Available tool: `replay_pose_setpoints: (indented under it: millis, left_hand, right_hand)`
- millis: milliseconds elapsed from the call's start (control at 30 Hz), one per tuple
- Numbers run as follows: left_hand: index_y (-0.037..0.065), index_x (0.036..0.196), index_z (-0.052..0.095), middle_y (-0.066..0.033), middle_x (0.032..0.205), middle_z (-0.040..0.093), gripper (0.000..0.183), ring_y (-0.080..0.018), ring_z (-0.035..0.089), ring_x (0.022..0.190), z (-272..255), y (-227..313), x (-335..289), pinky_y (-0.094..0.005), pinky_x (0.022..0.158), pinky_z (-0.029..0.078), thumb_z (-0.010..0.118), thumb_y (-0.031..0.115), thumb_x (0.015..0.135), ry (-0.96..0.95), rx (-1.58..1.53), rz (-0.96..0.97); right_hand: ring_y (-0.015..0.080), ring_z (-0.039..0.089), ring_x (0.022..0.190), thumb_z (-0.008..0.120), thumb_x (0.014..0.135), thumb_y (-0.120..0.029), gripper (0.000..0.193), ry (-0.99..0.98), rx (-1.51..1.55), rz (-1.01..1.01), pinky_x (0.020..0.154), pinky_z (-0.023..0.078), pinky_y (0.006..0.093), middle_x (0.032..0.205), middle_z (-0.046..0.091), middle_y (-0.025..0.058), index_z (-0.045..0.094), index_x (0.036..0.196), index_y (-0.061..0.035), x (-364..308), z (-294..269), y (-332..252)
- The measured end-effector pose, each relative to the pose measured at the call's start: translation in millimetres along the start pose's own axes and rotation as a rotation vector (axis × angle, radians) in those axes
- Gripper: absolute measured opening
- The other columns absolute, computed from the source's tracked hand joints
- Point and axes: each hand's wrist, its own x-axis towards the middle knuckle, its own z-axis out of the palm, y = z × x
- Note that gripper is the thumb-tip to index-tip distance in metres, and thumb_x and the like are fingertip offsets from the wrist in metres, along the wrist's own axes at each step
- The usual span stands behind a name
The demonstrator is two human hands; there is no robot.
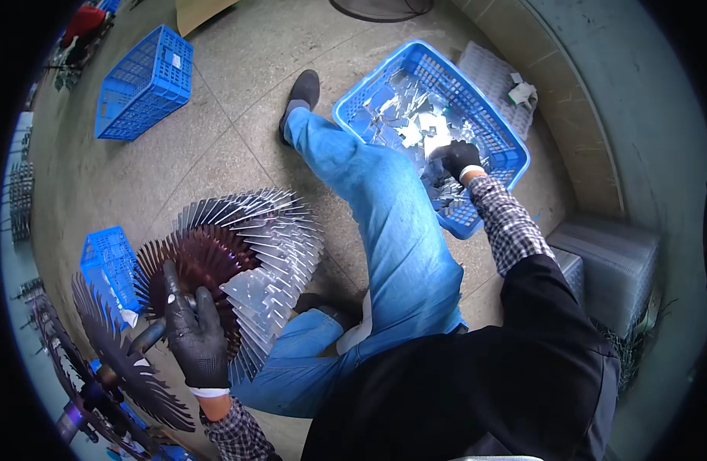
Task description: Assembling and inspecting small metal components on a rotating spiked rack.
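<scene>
Where the view bends at lower left, dark toothed discs (142,376) stand on a shaft, part of a stand cut off by the rim. Next, a small blue basket (111,257) on the floor (215,165), with a white scrap (129,317) at its lower end, writing not readable. Higher up, a blue crate (142,96) bears a pale label (176,60) on its side, print too small to read.

Left hand (194,334), black glove with white cuff, lies over the near side of a round, dark finned rack (207,253), index finger stretched out, thumb apart, a grey rod (146,336) just beside it; cannot tell whether it grasps the rod or the rack, or only rests there. Silver plates (288,253) stand fanned in overlapping rows around the rack's far and right sides, reaching down near the person's bent leg.

Then the other jeans leg (392,207), dark shoe (305,88) beyond. Right of it, a large blue basket (465,225) holds a loose heap of flat shiny pieces (399,115). Right hand (457,157), also black-gloved, reaches in over the heap, fingers bent down; cannot tell whether a piece is pinched.

Behind the basket, a clear bumpy sheet (488,77) with a white-and-green scrap (521,94) on it, marking illegible. Far right, clear stacked trays (611,253) near the wall.
</scene>
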Motion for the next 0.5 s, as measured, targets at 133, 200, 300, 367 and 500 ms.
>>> replay_pose_setpoints:
  millis: [133,200,300,367,500]
  left_hand:
    - [0.005,0.164,0.045,-0.0028,0.086,0.059,0.059,-0.0139,0.053,0.074,0,8,5,-0.0287,0.072,0.049,0.062,0.01,0.107,-0.037,-0.004,-0.018]
    - [0.004,0.163,0.045,-0.0035,0.088,0.06,0.059,-0.0145,0.054,0.075,0,9,8,-0.0293,0.073,0.049,0.062,0.01,0.107,-0.04,-0.007,-0.012]
    - [0.002,0.162,0.046,-0.0073,0.1,0.069,0.058,-0.0167,0.06,0.082,1,-8,7,-0.0302,0.078,0.051,0.063,0.01,0.107,0.048,-0.017,0.161]
    - [-0.001,0.159,0.049,-0.0113,0.115,0.073,0.055,-0.0186,0.064,0.089,0,-16,6,-0.0312,0.083,0.053,0.064,0.012,0.107,0.089,-0.03,0.239]
    - [-0.003,0.153,0.053,-0.0164,0.134,0.071,0.047,-0.0234,0.07,0.11,-19,14,8,-0.0306,0.1,0.053,0.06,0.013,0.11,-0.065,-0.179,0.052]
  right_hand:
    - [0.0325,0.071,0.087,0.075,0.091,-0.028,0.021,-0.035,0.18,0.045,0.078,0.057,0.0448,0.102,0.076,0.0131,0.076,0.101,-0.01,14,-13,78]
    - [0.0302,0.071,0.085,0.075,0.092,-0.027,0.019,-0.031,0.242,0.064,0.078,0.057,0.0432,0.099,0.076,0.0126,0.076,0.098,-0.0088,7,-29,93]
    - [0.0231,0.068,0.081,0.075,0.097,-0.027,0.022,-0.007,1.008,0.304,0.078,0.056,0.0365,0.092,0.074,0.0106,0.076,0.098,-0.005,-17,-107,42]
    - [0.0207,0.068,0.08,0.075,0.099,-0.027,0.024,0.005,1.269,0.345,0.078,0.056,0.0343,0.09,0.074,0.0099,0.076,0.098,-0.0037,-38,-173,3]
    - [0.0127,0.064,0.072,0.079,0.099,-0.037,0.036,0.142,1.578,-0.126,0.07,0.053,0.0283,0.083,0.072,0.0107,0.076,0.094,-0.001,-84,-267,-85]
